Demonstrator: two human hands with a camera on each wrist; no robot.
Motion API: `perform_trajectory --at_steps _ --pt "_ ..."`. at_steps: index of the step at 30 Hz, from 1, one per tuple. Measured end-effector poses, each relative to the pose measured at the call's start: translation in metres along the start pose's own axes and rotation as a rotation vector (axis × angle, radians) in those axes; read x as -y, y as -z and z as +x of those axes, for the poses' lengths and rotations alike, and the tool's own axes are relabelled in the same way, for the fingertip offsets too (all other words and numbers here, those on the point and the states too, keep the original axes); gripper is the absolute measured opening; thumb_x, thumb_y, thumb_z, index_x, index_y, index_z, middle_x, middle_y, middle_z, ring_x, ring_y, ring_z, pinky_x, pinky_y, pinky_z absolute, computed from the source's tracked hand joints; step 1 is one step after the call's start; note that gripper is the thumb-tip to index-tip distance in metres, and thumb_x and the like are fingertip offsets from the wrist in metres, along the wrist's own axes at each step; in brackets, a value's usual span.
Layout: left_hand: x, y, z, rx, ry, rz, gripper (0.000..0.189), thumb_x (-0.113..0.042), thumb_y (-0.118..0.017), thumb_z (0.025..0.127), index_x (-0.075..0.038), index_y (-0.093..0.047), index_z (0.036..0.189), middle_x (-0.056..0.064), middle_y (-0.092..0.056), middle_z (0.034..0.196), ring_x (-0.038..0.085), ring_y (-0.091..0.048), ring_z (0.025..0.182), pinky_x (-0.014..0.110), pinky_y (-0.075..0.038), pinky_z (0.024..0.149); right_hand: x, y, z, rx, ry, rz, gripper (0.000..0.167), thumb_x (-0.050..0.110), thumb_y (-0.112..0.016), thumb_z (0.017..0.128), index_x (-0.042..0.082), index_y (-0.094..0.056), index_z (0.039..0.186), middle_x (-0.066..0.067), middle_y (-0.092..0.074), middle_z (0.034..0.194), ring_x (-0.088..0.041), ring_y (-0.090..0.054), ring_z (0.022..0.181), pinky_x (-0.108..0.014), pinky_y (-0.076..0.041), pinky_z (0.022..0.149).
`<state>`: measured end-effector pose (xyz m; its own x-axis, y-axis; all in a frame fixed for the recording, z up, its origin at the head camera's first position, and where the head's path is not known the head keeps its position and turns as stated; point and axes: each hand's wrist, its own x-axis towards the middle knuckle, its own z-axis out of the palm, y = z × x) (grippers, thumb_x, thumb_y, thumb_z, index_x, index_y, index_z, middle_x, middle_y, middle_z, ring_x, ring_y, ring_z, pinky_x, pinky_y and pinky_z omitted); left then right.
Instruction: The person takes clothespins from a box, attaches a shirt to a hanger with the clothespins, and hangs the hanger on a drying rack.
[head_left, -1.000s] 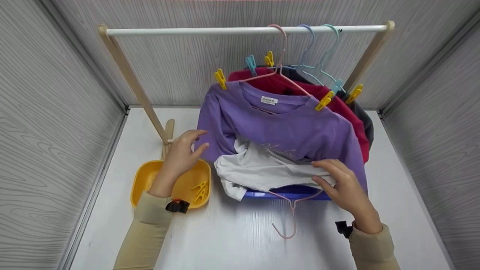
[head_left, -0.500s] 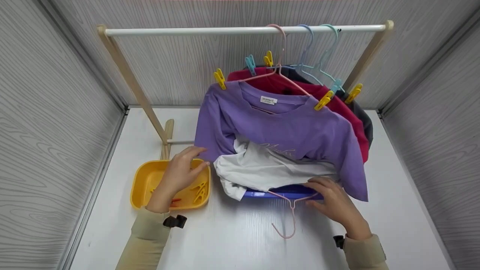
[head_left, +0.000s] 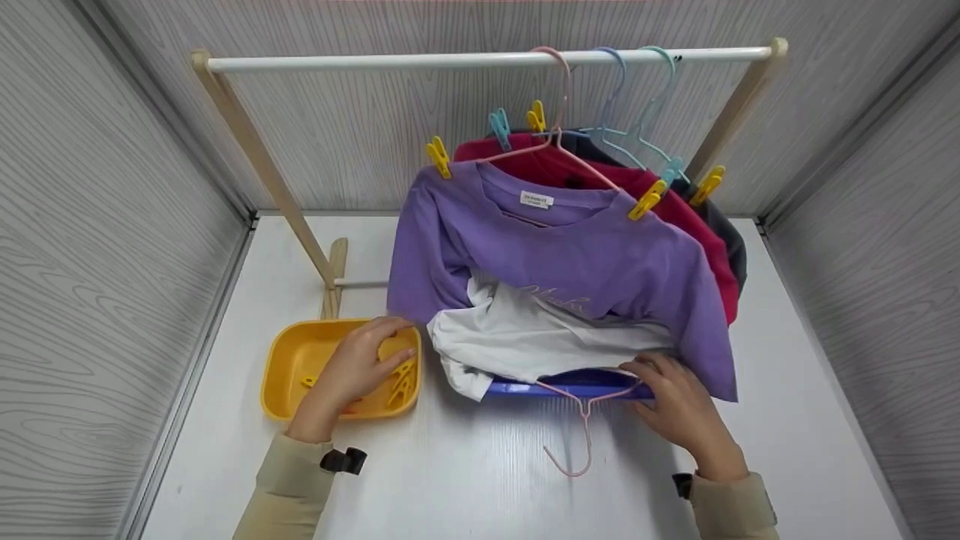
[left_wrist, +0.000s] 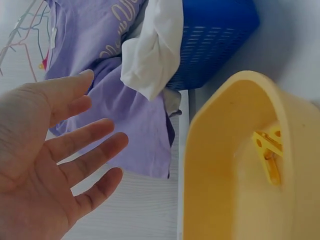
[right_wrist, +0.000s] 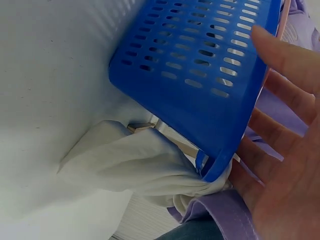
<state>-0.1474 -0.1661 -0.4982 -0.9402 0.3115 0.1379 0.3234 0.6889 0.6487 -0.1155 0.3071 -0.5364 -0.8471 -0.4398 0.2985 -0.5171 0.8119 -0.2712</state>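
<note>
My left hand (head_left: 352, 371) hovers over the yellow basin (head_left: 274, 367), fingers spread and holding nothing. Yellow clothespins (head_left: 403, 386) lie in that basin. My right hand (head_left: 679, 401) grips the right front rim of the blue slotted basket (right_wrist: 185, 65), thumb outside and fingers over the edge. A white garment (head_left: 517, 345) is heaped in the basket, its left end hanging over the side. From the basket's front a pink hanger (head_left: 586, 435) sticks out, hook toward me. Behind hangs a purple sweatshirt (head_left: 555, 247) on another pink hanger, pinned by yellow clothespins; its lower part meets the white garment.
A white rail (head_left: 390, 64) on wooden legs spans the back. Behind the purple sweatshirt hang a red garment (head_left: 480, 148) and a dark garment (head_left: 735, 247) on blue and green hangers with clothespins. Grey panels enclose the white table (head_left: 450, 480) at the back and sides.
My right hand came down from beside the white garment to the basket's front rim. My left hand moved down from near the purple sleeve to above the yellow basin.
</note>
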Motion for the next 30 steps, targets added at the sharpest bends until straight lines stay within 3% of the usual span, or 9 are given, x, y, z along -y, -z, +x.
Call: perform_trajectory --at_steps 8,17,23,30 --pt "0.010 -0.004 -0.009 0.037 0.025 -0.010 0.040 -0.018 -0.072 0.091 -0.005 -0.063 0.128 0.010 -0.062 0.127 0.030 -0.061 0.110 0.047 -0.047 0.096 0.004 0.001 0.000 -0.006 0.031 -0.025 0.043 -0.001 -0.084 0.066 0.007 -0.070 0.106 -0.010 -0.063 0.105 -0.030 -0.059 0.095 -0.048 -0.046 0.086" --pt "0.014 -0.005 -0.021 0.137 0.094 -0.077 0.039 -0.017 -0.072 0.090 -0.008 -0.064 0.127 0.008 -0.062 0.126 0.028 -0.061 0.106 0.049 -0.048 0.094 0.002 0.005 0.002 -0.105 0.124 0.057 0.029 -0.010 -0.086 0.064 0.009 -0.071 0.080 0.001 -0.061 0.085 -0.020 -0.059 0.080 -0.038 -0.050 0.072" --pt "0.017 -0.006 -0.026 0.149 0.116 -0.098 0.038 -0.015 -0.073 0.090 -0.009 -0.065 0.126 0.006 -0.064 0.124 0.026 -0.061 0.105 0.048 -0.049 0.093 0.005 0.004 0.002 -0.092 0.111 0.058 0.028 -0.010 -0.079 0.074 0.010 -0.065 0.087 0.001 -0.058 0.088 -0.018 -0.057 0.084 -0.034 -0.048 0.074" --pt "0.018 -0.004 -0.026 0.153 0.118 -0.107 0.037 -0.016 -0.071 0.091 -0.007 -0.064 0.126 0.010 -0.063 0.124 0.028 -0.061 0.106 0.052 -0.048 0.093 0.015 0.012 0.011 -0.184 0.110 0.259 0.027 -0.019 -0.067 0.080 0.003 -0.063 0.095 -0.003 -0.056 0.095 -0.016 -0.053 0.091 -0.018 -0.041 0.083"
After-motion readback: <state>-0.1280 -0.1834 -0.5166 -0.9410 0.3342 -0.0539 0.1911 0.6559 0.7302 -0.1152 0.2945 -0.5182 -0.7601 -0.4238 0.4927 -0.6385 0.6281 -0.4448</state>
